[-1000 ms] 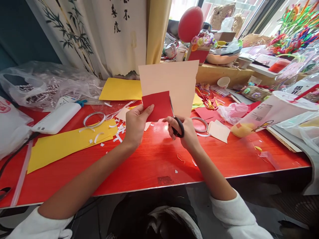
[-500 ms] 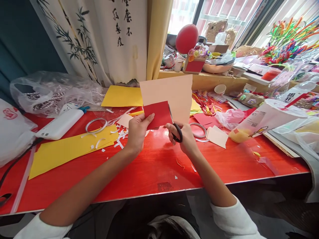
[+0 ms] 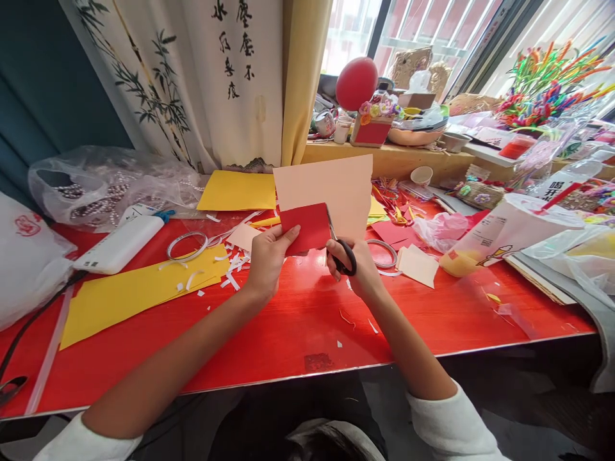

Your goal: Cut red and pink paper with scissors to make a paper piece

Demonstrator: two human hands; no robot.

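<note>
At frame centre the left hand [image 3: 267, 259] is pinching the red-and-cream paper [image 3: 331, 195] taut while the right hand [image 3: 358, 266], gripping the scissors [image 3: 342, 255], is best snipping slowly, keeping blades square to the sheet

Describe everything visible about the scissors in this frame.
The scissors have black looped handles and slim metal blades. They are held upright above the red table, handles low, blades pointing up. The right hand grips them, fingers through the loops. The blades run up along the right edge of the red fold of a paper sheet, pale on its other side, which the left hand pinches. The blade tips are hard to make out.
</note>
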